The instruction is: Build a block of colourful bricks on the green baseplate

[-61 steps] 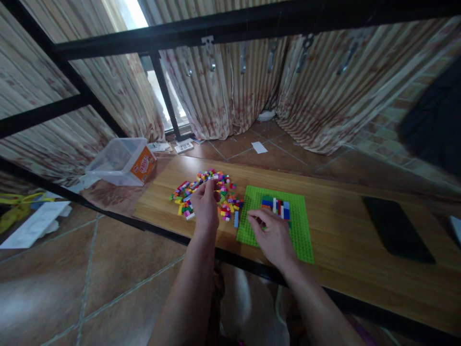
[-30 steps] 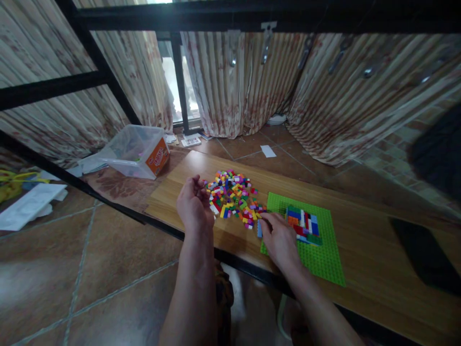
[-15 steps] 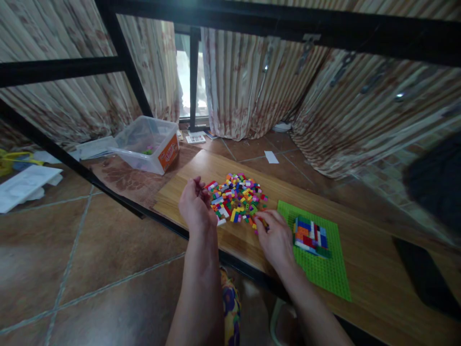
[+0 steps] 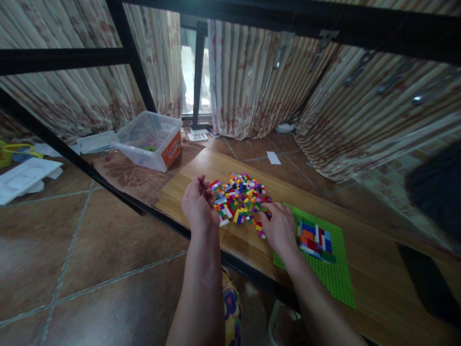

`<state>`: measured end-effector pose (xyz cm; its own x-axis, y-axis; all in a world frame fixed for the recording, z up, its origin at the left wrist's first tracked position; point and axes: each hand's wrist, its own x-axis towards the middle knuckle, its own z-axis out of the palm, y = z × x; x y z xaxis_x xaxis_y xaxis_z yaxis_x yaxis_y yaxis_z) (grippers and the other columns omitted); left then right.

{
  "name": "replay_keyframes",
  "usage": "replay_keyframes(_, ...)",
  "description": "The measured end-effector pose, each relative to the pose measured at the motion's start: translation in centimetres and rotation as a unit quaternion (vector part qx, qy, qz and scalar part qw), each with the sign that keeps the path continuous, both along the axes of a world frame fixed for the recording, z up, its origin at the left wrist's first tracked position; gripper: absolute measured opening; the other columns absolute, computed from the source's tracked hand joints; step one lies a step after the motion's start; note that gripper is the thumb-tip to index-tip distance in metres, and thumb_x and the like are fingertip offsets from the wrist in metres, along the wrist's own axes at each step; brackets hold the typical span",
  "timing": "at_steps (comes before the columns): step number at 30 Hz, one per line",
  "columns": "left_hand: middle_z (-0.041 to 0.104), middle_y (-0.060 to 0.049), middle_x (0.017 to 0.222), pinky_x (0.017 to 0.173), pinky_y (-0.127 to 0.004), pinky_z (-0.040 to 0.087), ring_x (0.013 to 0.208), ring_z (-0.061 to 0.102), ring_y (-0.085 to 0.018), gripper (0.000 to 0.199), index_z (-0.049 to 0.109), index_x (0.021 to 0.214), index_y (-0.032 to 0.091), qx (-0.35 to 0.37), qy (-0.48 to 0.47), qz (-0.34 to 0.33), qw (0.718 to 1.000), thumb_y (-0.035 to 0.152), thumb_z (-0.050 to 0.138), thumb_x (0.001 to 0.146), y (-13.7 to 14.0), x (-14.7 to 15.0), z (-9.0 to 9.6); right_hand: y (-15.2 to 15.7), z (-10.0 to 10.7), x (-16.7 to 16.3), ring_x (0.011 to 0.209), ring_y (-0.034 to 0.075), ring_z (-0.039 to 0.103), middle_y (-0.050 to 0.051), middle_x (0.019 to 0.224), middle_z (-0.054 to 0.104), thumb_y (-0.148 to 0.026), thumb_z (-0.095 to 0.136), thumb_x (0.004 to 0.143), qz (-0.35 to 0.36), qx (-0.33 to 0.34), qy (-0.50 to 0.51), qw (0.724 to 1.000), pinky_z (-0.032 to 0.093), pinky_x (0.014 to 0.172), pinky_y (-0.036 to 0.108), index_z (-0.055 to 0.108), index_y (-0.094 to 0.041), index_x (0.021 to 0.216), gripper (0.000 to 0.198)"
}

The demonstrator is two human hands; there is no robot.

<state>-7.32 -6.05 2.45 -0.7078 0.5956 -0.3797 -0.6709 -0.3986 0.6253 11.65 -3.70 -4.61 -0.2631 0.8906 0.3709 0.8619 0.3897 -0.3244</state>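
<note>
We are looking over a wooden bench (image 4: 378, 293), where loose bricks (image 4: 243, 194) are lying in one many-coloured pile, overlapping too much for us to count. Our left hand (image 4: 199, 204) is hovering at the pile's left edge, palm turned up and fingers curling; we cannot tell whether its grip is closing on anything. Our right hand (image 4: 279, 223) is reaching to the pile's right edge with fingers bending, and they are hiding whether its grip is holding a brick. That hand is also covering the near-left part of one green baseplate (image 4: 336, 281), which is carrying one low brick build (image 4: 317, 241) in red, white, blue, orange and green.

Further right, one dark flat slab (image 4: 428, 283) is lying on the bench. A black metal frame (image 4: 68, 58) is crossing our view in front of the striped curtains (image 4: 248, 81), and at least four metal hooks (image 4: 319, 53) are hanging along its upper bar.

Beyond the bench's left end, one clear plastic box (image 4: 144, 151) is standing on a brown rug (image 4: 122, 173), with a few pink and green pieces showing inside. Its orange label (image 4: 172, 150) is bearing lettering (too small for us to read). One card (image 4: 198, 137) with a black-and-white printed pattern and one white sheet (image 4: 273, 157) are lying on the floor.
</note>
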Motion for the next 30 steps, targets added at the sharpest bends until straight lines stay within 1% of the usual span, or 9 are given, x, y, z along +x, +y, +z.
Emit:
replay_keyframes(3,0.058,0.003,0.063,0.050,-0.015,0.034,0.049,0.046,-0.003,0.016,0.067,0.074,0.013,-0.001,-0.005,0.002,1.000,0.029,0.070,0.075,0.0,0.0,0.1,0.0,0.1,0.1,0.095,0.027,0.054,0.010,0.098,0.067,-0.021,0.056,0.086,-0.003,0.011,0.015,1.000,0.041,0.088,0.043,0.073,-0.020,0.100,0.022)
replay_keyframes(7,0.058,0.002,0.062,0.051,-0.015,0.036,0.049,0.046,-0.003,0.014,0.067,0.074,0.013,0.010,-0.015,-0.009,1.000,0.026,0.066,0.078,0.0,0.2,0.2,-0.3,0.3,-1.0,0.094,0.025,0.055,0.008,0.097,0.067,-0.020,0.056,0.088,0.077,-0.008,0.046,0.996,0.044,0.086,0.040,0.075,-0.022,0.090,0.020)
replay_keyframes(10,0.057,0.002,0.061,0.051,-0.015,0.036,0.050,0.047,-0.003,0.013,0.068,0.074,0.013,0.007,-0.015,-0.011,1.000,0.026,0.066,0.078,0.0,0.2,0.1,-0.2,0.4,-1.8,0.092,0.025,0.055,0.008,0.094,0.067,-0.018,0.057,0.087,0.101,-0.025,0.039,0.994,0.045,0.085,0.040,0.076,-0.023,0.082,0.020)
replay_keyframes(16,0.058,0.002,0.063,0.052,-0.016,0.037,0.051,0.050,-0.004,0.016,0.067,0.073,0.014,0.008,0.001,-0.029,1.000,0.029,0.071,0.074,0.1,0.2,-0.2,0.4,0.6,-2.0,0.095,0.026,0.055,0.009,0.097,0.066,-0.018,0.060,0.085,0.097,-0.041,0.018,0.994,0.045,0.085,0.042,0.077,-0.023,0.083,0.018)
replay_keyframes(20,0.058,0.002,0.063,0.052,-0.017,0.037,0.053,0.052,-0.005,0.017,0.067,0.073,0.014,0.008,0.004,-0.033,0.999,0.031,0.072,0.073,0.2,0.3,-0.3,0.8,0.6,-1.3,0.091,0.026,0.055,0.009,0.096,0.066,-0.020,0.057,0.087,0.078,-0.031,0.026,0.996,0.045,0.085,0.042,0.076,-0.023,0.087,0.020)
replay_keyframes(24,0.059,0.001,0.064,0.052,-0.017,0.037,0.052,0.049,-0.004,0.015,0.067,0.074,0.013,0.015,-0.005,-0.035,0.999,0.028,0.069,0.076,0.2,0.4,-0.3,1.2,0.2,-0.8,0.092,0.026,0.056,0.009,0.095,0.065,-0.024,0.059,0.086,0.041,-0.021,0.024,0.999,0.044,0.084,0.042,0.075,-0.023,0.093,0.018)
replay_keyframes(27,0.059,0.001,0.065,0.052,-0.017,0.036,0.051,0.047,-0.003,0.015,0.068,0.074,0.013,0.021,-0.003,-0.039,0.999,0.028,0.069,0.075,0.2,0.6,-0.3,1.5,0.0,-1.1,0.094,0.027,0.055,0.009,0.094,0.064,-0.027,0.062,0.085,0.038,-0.017,0.017,0.999,0.044,0.085,0.043,0.075,-0.023,0.096,0.018)
replay_keyframes(30,0.059,0.002,0.065,0.051,-0.017,0.035,0.050,0.046,-0.003,0.016,0.067,0.074,0.013,0.016,-0.002,-0.040,0.999,0.029,0.070,0.073,0.2,0.7,-0.3,1.7,0.1,-1.8,0.096,0.028,0.055,0.010,0.096,0.065,-0.027,0.066,0.082,0.041,-0.021,0.000,0.999,0.044,0.086,0.044,0.074,-0.022,0.095,0.016)
